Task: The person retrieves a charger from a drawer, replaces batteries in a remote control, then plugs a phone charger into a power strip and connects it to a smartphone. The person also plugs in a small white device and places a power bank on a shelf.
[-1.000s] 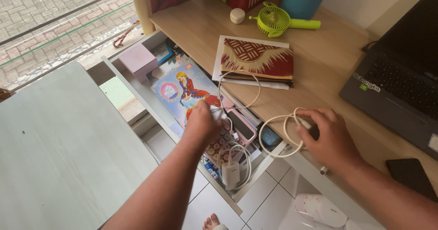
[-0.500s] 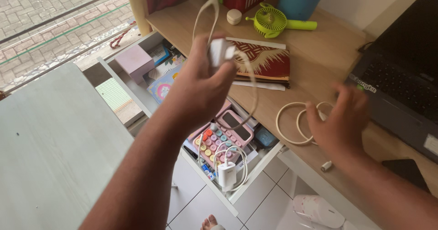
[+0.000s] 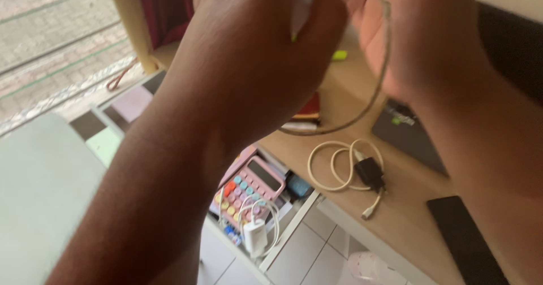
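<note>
Right now my left hand (image 3: 249,53) and right hand (image 3: 418,30) are raised close to my face at twelve o'clock, fingers closed around a white charger cable (image 3: 362,109) whose loop sags toward five o'clock. I judge I'm mid-way through gathering it into a coil; next I'd need a steady grip and even loops. Below, a second coiled cable (image 3: 339,166) lies on the desk (image 3: 407,217), at three o'clock from the pink calculator (image 3: 251,183).
</note>
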